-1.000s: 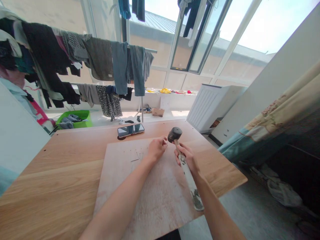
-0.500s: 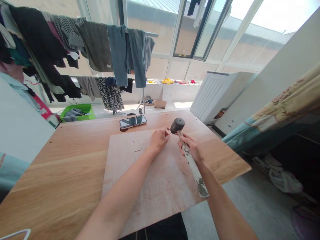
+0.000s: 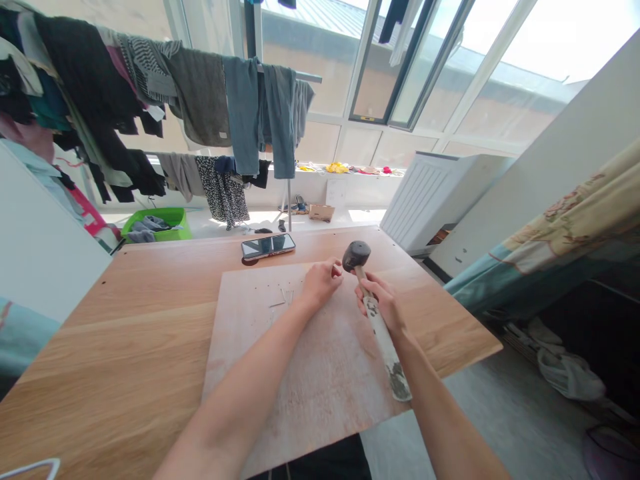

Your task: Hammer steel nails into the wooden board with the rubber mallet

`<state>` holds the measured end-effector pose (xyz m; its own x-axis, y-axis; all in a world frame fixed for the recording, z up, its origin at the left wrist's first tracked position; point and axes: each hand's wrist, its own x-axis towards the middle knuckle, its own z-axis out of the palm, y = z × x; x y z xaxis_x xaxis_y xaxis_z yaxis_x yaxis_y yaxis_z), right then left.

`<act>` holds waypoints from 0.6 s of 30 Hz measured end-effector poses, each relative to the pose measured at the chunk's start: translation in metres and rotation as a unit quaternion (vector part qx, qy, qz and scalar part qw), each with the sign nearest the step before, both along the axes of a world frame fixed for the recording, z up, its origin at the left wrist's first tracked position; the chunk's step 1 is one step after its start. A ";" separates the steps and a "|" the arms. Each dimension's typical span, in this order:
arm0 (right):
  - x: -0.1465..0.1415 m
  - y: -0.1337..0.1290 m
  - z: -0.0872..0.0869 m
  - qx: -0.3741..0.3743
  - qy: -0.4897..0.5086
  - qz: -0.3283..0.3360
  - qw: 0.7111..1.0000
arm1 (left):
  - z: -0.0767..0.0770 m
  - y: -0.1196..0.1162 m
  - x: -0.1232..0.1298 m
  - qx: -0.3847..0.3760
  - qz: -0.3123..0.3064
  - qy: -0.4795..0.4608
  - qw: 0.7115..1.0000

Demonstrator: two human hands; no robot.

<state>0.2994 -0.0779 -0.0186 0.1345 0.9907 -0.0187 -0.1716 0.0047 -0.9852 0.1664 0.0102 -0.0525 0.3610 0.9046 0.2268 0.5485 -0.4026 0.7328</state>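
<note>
With the handle in its grip, my right hand (image 3: 379,299) holds a rubber mallet (image 3: 357,256), its black head raised over the board's far right part and its worn, pale handle slanting back toward me. My left hand (image 3: 323,280) rests at the far edge of a thin wooden board (image 3: 310,380), thumb and fingers pinched together close to the mallet head. Whatever sits between those fingertips is too small to make out. Several thin nails (image 3: 286,297) lie loose on the board left of my left hand. Small dark dots (image 3: 269,287) form a row near them.
The board lies on a wooden table (image 3: 125,347). A phone (image 3: 269,247) lies beyond the board. Past the table stand a clothes rack with hanging laundry (image 3: 245,113), a green basket (image 3: 175,217) and a white ribbed cabinet (image 3: 420,193). A curtain (image 3: 560,233) hangs at the right.
The view has tilted slightly. The mallet and both hands keep almost the same places over the board; the handle's near end has swung a little to the left.
</note>
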 end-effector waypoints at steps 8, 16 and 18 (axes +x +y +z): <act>0.012 0.014 -0.020 -0.051 0.016 -0.009 0.999 | 0.049 0.002 -0.057 -0.018 -0.065 0.117 0.991; 0.012 0.017 -0.025 -0.084 0.004 0.008 0.996 | 0.060 -0.031 -0.098 0.004 -0.090 0.292 0.952; 0.011 0.016 -0.026 -0.082 0.000 -0.001 0.997 | 0.056 -0.033 -0.095 0.010 -0.093 0.285 0.954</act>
